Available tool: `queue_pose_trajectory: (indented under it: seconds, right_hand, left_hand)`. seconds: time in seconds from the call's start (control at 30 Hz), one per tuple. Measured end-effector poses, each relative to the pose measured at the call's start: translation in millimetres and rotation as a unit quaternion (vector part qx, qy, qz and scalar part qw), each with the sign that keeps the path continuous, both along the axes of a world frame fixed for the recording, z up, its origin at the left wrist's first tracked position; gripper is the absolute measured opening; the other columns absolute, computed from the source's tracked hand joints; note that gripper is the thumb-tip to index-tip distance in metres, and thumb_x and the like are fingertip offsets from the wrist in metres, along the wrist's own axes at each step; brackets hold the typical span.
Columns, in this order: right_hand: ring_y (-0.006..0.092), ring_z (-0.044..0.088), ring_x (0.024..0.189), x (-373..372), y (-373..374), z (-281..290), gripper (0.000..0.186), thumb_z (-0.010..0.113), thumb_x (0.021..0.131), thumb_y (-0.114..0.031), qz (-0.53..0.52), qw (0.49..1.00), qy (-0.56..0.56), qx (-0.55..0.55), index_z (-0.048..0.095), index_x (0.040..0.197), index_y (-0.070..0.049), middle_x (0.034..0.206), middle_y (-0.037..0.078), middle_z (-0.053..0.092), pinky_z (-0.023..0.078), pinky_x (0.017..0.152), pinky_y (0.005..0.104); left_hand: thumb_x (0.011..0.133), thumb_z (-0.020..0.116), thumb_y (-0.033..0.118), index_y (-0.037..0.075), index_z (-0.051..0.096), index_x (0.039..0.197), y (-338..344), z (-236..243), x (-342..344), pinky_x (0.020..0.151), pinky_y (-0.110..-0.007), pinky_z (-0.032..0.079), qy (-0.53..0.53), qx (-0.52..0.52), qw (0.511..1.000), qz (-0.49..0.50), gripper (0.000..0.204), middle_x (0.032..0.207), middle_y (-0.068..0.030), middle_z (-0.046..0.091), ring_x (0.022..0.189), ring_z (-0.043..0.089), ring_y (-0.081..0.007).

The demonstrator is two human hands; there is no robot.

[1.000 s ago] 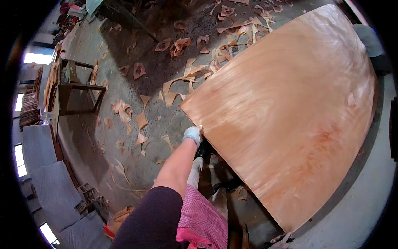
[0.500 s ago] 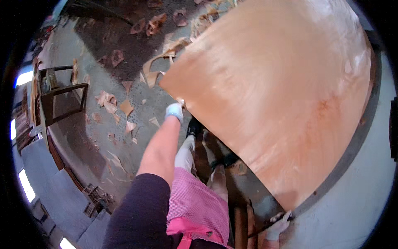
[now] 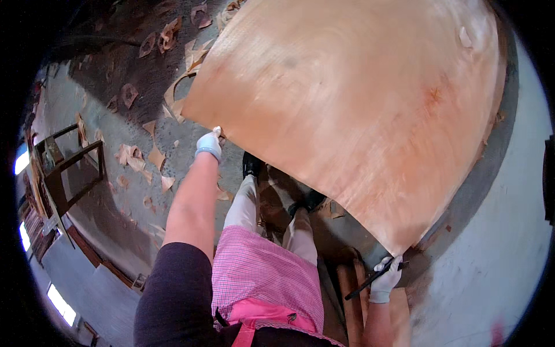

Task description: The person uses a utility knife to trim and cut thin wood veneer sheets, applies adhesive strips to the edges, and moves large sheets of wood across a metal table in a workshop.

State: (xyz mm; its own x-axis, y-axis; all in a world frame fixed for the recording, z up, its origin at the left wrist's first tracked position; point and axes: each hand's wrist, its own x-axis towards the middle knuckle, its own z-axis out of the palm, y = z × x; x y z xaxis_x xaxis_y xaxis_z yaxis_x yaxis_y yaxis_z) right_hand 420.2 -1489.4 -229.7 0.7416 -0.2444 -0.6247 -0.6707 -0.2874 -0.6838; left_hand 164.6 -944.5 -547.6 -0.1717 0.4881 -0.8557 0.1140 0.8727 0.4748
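Observation:
A large tan sheet of wood veneer (image 3: 335,98) spreads out ahead of me, its near edge running from my left down to a corner at the right. My left hand (image 3: 210,142), in a white glove, is closed on that edge near the left corner. At the right corner is my white-gloved right hand (image 3: 386,280), wrapped round a thin black tool (image 3: 367,281) whose exact kind I cannot make out. The fingers of this hand meet the sheet's tip; whether they pinch it is unclear.
Torn veneer scraps (image 3: 132,157) litter the grey floor at the left. A dark wooden frame (image 3: 72,168) stands farther left. Brown rolls or boards (image 3: 350,295) lie beside my legs, near my right forearm. A pale surface (image 3: 491,254) borders the right side.
My right hand has come up to the sheet's right corner, with the black tool now plainly visible in it. My left hand keeps the edge, and the sheet sits farther left in view.

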Motion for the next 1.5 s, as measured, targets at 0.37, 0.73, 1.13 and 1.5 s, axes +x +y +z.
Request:
queue_pose_trajectory:
  seconds: [0.37, 0.73, 1.13, 1.5]
  right_hand:
    - [0.0103, 0.053, 0.055, -7, -24, -19, 0.035, 0.049, 0.108, -0.038, 0.029, 0.999, -0.034, -0.018, 0.058, 0.124, -0.009, 0.083, 0.005, 0.064, 0.046, 0.048, 0.0254]
    - [0.0208, 0.056, 0.042, -18, -66, -90, 0.038, 0.049, 0.107, -0.042, -0.066, 0.995, -0.069, 0.003, 0.054, 0.115, -0.005, 0.061, 0.008, 0.058, 0.047, 0.040, 0.0348]
    - [0.0174, 0.059, 0.051, -15, -114, -100, 0.040, 0.059, 0.103, -0.031, 0.003, 0.994, -0.036, 0.104, 0.058, 0.125, 0.002, 0.084, 0.008, 0.068, 0.049, 0.052, 0.0336]
    - [0.0392, 0.067, 0.103, 6, -271, -127, 0.062, 0.073, 0.089, -0.050, -0.043, 0.921, 0.109, -0.371, 0.069, 0.113, 0.008, 0.113, 0.025, 0.071, 0.052, 0.088, 0.0468]
  left_hand:
    - [0.104, 0.057, 0.029, -0.003, 0.062, 0.127, -13, 12, 12, 0.101, -0.040, 0.047, -0.059, 0.055, 0.997, 0.012, 0.040, 0.123, -0.0099, 0.066, 0.110, 0.061, -0.0231]
    - [0.079, 0.073, 0.039, 0.010, 0.044, 0.150, -169, 145, 162, 0.119, -0.050, 0.028, 0.162, 0.356, 0.381, -0.838, 0.082, 0.154, -0.0261, 0.040, 0.145, 0.036, -0.0403]
    - [0.089, 0.062, 0.047, 0.020, 0.026, 0.162, -189, 128, 217, 0.120, -0.049, 0.029, 0.212, 0.070, 0.284, -0.933, 0.086, 0.168, -0.0245, 0.012, 0.153, 0.023, -0.0384]
    - [0.090, 0.059, 0.045, 0.022, 0.021, 0.163, -191, 111, 228, 0.117, -0.048, 0.038, 0.264, 0.039, 0.207, -0.941, 0.085, 0.166, -0.0283, 0.009, 0.149, 0.033, -0.0423]
